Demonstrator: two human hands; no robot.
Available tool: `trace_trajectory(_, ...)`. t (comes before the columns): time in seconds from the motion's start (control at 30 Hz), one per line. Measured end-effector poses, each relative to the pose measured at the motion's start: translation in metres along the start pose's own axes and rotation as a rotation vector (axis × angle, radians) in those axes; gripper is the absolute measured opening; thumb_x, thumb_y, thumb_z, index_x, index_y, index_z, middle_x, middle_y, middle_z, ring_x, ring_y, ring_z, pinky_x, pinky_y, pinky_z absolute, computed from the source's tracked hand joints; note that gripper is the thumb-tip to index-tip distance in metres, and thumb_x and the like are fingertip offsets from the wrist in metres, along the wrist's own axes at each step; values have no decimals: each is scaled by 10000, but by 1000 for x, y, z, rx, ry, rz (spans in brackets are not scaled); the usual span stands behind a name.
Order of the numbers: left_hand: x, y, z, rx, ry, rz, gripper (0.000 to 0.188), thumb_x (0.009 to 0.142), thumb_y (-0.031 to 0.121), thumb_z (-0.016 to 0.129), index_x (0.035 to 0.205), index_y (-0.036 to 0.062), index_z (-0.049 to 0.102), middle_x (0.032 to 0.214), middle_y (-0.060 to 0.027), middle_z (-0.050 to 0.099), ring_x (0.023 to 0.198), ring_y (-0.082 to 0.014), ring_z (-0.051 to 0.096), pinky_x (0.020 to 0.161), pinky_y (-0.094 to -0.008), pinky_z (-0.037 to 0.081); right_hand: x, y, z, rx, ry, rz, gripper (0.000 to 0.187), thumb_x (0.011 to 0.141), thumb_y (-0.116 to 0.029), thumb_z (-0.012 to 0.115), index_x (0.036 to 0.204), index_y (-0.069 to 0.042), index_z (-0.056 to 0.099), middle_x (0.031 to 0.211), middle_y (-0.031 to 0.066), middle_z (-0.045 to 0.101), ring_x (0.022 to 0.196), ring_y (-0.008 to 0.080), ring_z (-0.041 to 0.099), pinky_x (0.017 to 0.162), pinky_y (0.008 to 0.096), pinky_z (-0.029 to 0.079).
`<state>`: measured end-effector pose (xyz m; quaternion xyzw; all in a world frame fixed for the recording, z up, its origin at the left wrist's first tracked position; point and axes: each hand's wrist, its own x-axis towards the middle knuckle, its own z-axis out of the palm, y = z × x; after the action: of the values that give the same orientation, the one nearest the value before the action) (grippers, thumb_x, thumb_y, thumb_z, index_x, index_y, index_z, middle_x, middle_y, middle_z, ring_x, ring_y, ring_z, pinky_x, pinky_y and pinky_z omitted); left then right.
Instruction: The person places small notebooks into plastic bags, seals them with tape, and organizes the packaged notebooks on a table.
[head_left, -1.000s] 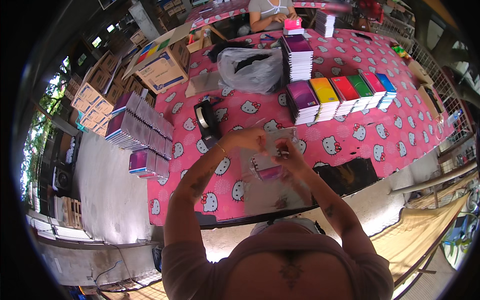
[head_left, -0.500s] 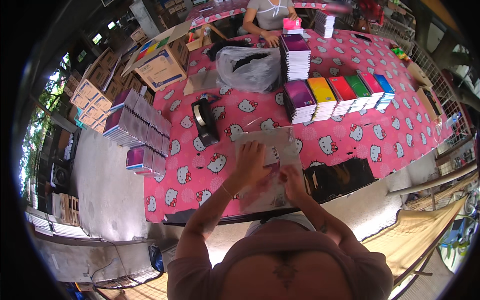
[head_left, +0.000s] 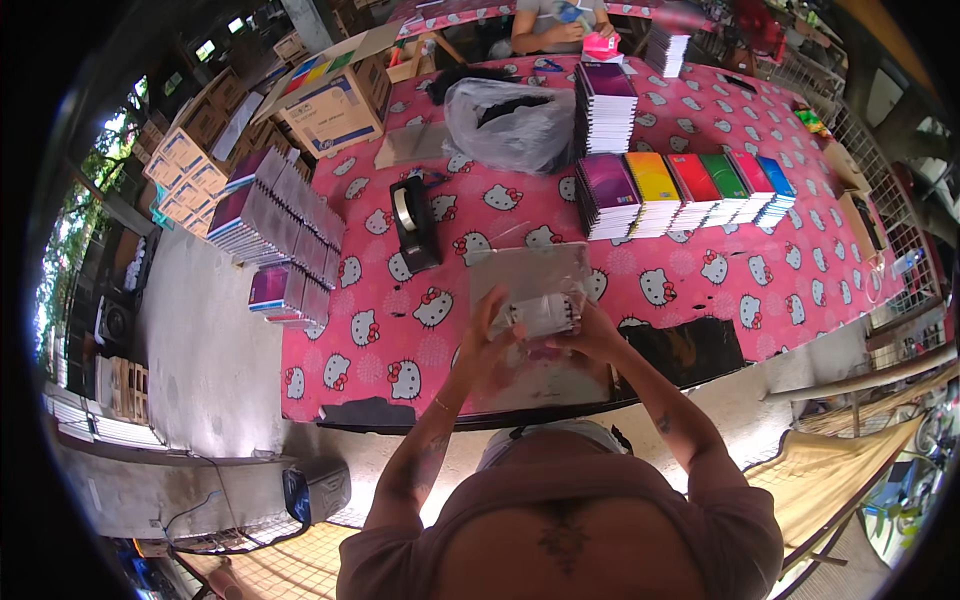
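As the left hand (head_left: 486,326) grips the left side of a small spiral-bound bundle (head_left: 543,314), the right hand (head_left: 598,334) has the opposite side, fingers bent around it, so it's a two-handed hold here! Pale face up, dark coils at its right end, the bundle sits over a clear plastic sheet (head_left: 525,265) at the near edge of the pink tablecloth (head_left: 640,262); it looks filmed in clear plastic, though glare and blur make that hard to swear to, and whether it touches the sheet I can't tell. Beyond the left hand stands a black tape dispenser (head_left: 424,247); farther off to the right, a colourful row of notebook stacks (head_left: 690,185), with a taller purple-topped stack (head_left: 606,110) just behind.
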<state>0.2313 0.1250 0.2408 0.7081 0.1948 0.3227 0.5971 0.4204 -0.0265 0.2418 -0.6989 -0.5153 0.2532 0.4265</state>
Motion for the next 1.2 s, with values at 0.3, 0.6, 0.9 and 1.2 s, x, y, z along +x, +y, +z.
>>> trace_trajectory(0.3, 45, 0, -40, 104, 288, -161, 354, 986, 268, 613, 1235, 22, 661, 1046, -100, 678, 871, -122, 632, 756, -278, 522, 8, -46, -25, 545, 272, -39, 331, 893, -134, 693, 1206, -43, 634, 1242, 98, 587, 1098, 244, 600, 928, 357, 489)
trace_trajectory(0.6, 146, -53, -169, -46, 415, -549, 222, 854, 295, 751, 947, 101, 693, 727, 23, 596, 590, -70, 515, 500, -216, 367, 1, -127, 7, -613, 294, -373, 436, 785, -262, 767, 1183, -138, 641, 1093, 70, 640, 1008, 272, 620, 915, 419, 414)
trace_trajectory(0.9, 107, -74, -160, 924, 555, -320, 132, 883, 224, 700, 970, 132, 736, 845, 14, 705, 759, -167, 688, 647, -313, 529, 7, -126, 20, -611, 184, -318, 349, 797, -233, 750, 1119, -129, 660, 972, 31, 647, 937, 242, 638, 856, 406, 406)
trace_trajectory(1.2, 56, 32, -86, 81, -456, 82, 191, 908, -17, 654, 1090, 24, 690, 991, -40, 679, 921, -133, 637, 818, -290, 501, 8, -131, 13, -718, 158, -257, 391, 775, -337, 770, 1110, -149, 698, 970, 24, 658, 923, 233, 624, 839, 408, 415)
